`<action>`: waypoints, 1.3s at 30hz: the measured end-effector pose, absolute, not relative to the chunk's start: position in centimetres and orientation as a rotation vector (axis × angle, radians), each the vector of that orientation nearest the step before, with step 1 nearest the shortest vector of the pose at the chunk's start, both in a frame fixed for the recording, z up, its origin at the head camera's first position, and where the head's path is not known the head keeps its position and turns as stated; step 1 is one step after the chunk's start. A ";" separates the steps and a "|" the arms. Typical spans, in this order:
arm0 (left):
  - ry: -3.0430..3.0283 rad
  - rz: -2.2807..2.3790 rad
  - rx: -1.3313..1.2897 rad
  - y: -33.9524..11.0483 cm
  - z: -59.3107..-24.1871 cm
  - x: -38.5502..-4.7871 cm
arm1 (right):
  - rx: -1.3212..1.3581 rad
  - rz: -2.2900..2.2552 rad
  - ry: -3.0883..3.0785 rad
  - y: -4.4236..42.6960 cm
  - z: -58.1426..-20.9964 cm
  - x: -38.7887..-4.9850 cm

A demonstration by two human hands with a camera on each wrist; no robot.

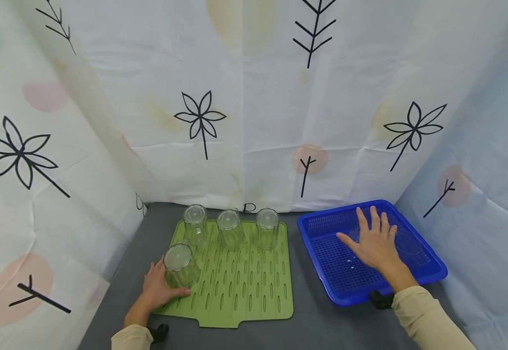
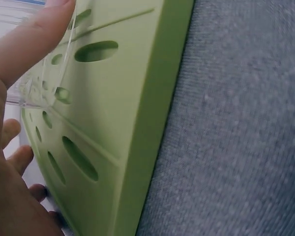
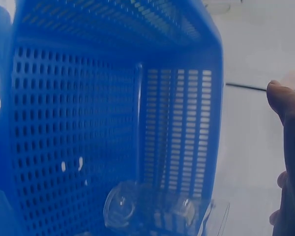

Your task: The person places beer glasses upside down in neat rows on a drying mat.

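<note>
My left hand (image 1: 155, 288) is beside a clear glass mug (image 1: 181, 266) near the left edge of a green drying mat (image 1: 245, 296). Its thumb (image 2: 34, 39) stretches across the near side of the glass, while the other fingers spread loosely on the left. Whether they touch the glass is hard to tell. Over a blue plastic basket (image 1: 324, 287) hovers my right hand (image 1: 375, 247), fingers spread and holding nothing. At least one clear glass (image 3: 152, 209) lies on its side in the basket, partly out of the right wrist view.
Three more glasses stand bottom-up along the mat's far side: left (image 1: 195, 226), middle (image 1: 231, 232) and right (image 1: 267, 231). A grey cloth (image 1: 276, 335) covers the table. Patterned curtains (image 1: 263, 97) hang behind and at both sides.
</note>
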State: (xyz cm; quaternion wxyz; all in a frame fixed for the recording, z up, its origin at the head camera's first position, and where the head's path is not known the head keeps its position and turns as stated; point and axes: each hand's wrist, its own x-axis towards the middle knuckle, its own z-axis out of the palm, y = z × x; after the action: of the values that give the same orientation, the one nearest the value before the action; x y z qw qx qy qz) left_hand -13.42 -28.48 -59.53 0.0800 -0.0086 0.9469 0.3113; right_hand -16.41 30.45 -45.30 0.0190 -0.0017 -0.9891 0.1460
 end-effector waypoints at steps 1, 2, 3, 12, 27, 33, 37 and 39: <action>2.821 0.900 -0.040 -28.5 -59.5 -13.4 | -0.007 0.448 -3.069 30.7 -45.3 -16.5; 2.813 0.880 -0.050 -28.4 -59.6 -13.3 | -0.009 0.450 -3.070 30.9 -45.3 -16.7; 2.810 0.858 -0.057 -28.4 -59.6 -13.3 | -0.010 0.451 -3.067 31.1 -45.3 -16.8; 2.809 0.834 -0.061 -28.4 -60.0 -13.2 | -0.007 0.475 -3.133 33.1 -45.8 -18.4; 2.781 0.837 -0.078 -28.7 -60.3 -13.4 | -0.105 0.474 -3.234 34.7 -47.0 -20.5; 2.816 0.882 -0.065 -28.6 -60.7 -13.2 | -0.161 0.459 -3.270 34.5 -46.6 -20.3; 2.838 0.941 -0.052 -28.6 -61.0 -13.1 | -0.169 0.446 -3.273 34.3 -46.2 -20.2; 2.834 0.954 -0.053 -28.6 -61.0 -13.1 | -0.166 0.438 -3.269 34.1 -46.0 -20.2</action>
State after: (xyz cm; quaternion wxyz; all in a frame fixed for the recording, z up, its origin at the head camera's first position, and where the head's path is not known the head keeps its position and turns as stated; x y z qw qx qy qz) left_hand -13.07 -28.65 -60.98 0.0751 -0.0176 0.9449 0.3181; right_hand -20.22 34.11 -45.97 -0.0803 -0.0502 -0.9867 0.1321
